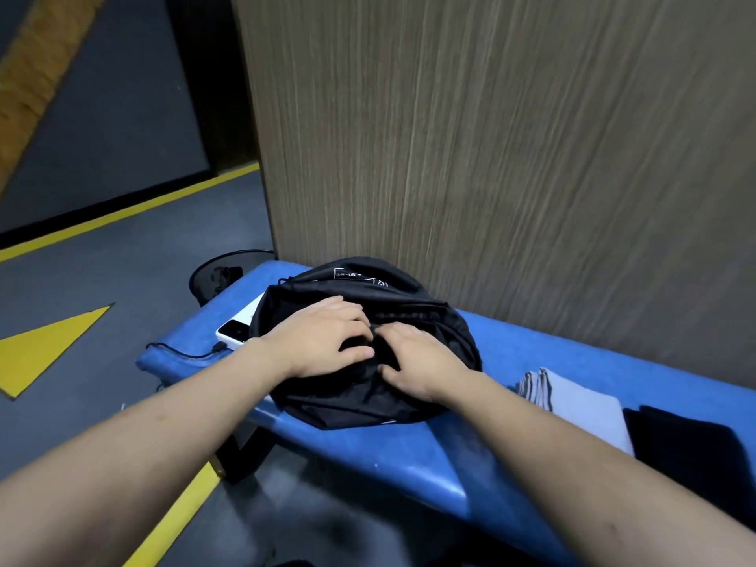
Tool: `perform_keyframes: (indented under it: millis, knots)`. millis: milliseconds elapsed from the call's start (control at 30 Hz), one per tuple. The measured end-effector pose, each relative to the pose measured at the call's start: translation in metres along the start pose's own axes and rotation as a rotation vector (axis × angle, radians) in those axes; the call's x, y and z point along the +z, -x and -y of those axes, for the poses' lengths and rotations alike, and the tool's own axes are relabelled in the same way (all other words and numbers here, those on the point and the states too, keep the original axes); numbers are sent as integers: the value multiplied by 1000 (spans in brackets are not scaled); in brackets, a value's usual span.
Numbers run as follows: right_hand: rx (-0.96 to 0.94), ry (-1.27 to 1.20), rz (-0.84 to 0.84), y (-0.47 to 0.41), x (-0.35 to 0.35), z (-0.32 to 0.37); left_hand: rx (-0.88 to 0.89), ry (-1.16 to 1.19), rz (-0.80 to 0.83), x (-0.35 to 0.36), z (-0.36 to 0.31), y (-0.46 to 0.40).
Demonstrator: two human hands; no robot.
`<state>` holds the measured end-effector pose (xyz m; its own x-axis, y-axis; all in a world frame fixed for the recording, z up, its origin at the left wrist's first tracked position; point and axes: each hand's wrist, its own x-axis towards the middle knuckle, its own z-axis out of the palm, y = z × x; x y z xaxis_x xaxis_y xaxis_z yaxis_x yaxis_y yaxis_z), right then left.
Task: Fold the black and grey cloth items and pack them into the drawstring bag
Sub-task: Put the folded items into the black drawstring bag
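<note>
A black drawstring bag (352,399) with white print lies on the blue padded bench (401,456). Both hands rest on top of it, side by side. My left hand (327,337) pinches the black fabric near the bag's middle with bent fingers. My right hand (417,362) grips the same fabric just to the right, fingertips dug into a fold. A folded grey cloth (581,407) lies on the bench to the right of the bag. A folded black cloth (687,448) lies beyond it at the right edge.
A white device (235,329) with a black cable (184,354) sits half under the bag's left side. A black mesh bin (221,276) stands on the floor at the bench's far end. A wood-grain wall (491,157) rises right behind the bench. Grey floor with yellow lines lies left.
</note>
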<state>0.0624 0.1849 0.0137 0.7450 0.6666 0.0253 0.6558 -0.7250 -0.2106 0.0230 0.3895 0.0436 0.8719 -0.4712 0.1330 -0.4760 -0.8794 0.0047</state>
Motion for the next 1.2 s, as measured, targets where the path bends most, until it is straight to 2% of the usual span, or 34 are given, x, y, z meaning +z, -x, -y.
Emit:
perform_keyframes:
  millis: [267,567,767,933,1200]
  knots:
    - [-5,89,-99,78,-73,-7,1,4,-134,-40,-60,-3]
    - [171,90,-112,193,-95,-83,10,115,-200,-24,-165,-39]
    - [230,58,-39,220,-82,-115,-28,192,-206,10,-219,-63]
    - [304,-34,93,219,-65,-132,-175,487,-62,42,-240,-77]
    - [361,5,318,190,-63,-128,-247,679,55,61,-236,-74]
